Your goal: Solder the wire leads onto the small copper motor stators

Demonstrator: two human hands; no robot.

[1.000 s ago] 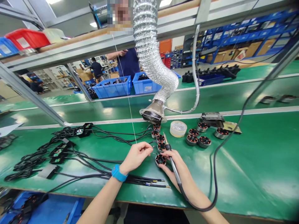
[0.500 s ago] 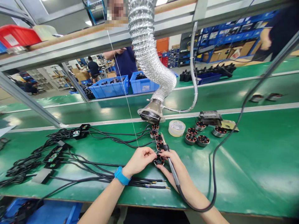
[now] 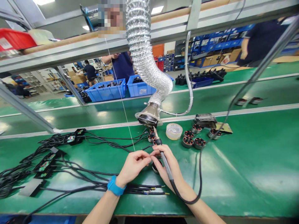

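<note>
The left hand (image 3: 134, 163) is pinched shut, thumb and fingertips meeting just above a small round motor (image 3: 155, 168) that sits on the green bench (image 3: 245, 168) near its front edge. A thin strand of solder wire (image 3: 121, 99) runs down from overhead to those fingertips. The right hand (image 3: 167, 161) is closed around a soldering iron (image 3: 161, 151), its tip pointing away toward the far side, its black cord (image 3: 201, 174) looping off to the right and up. That hand's fingers also rest at the motor, which is mostly hidden beneath both hands.

Just beyond the hands lie a few more motors (image 3: 151, 137) under the mouth of a silver fume duct (image 3: 149, 115). To the right sit a round white tub (image 3: 174, 131) and another cluster of motors (image 3: 193, 141). Black cables (image 3: 70, 161) sprawl across the left of the bench. On the far side stand blue bins (image 3: 107, 90), with a person (image 3: 121, 65) in dark blue behind them.
</note>
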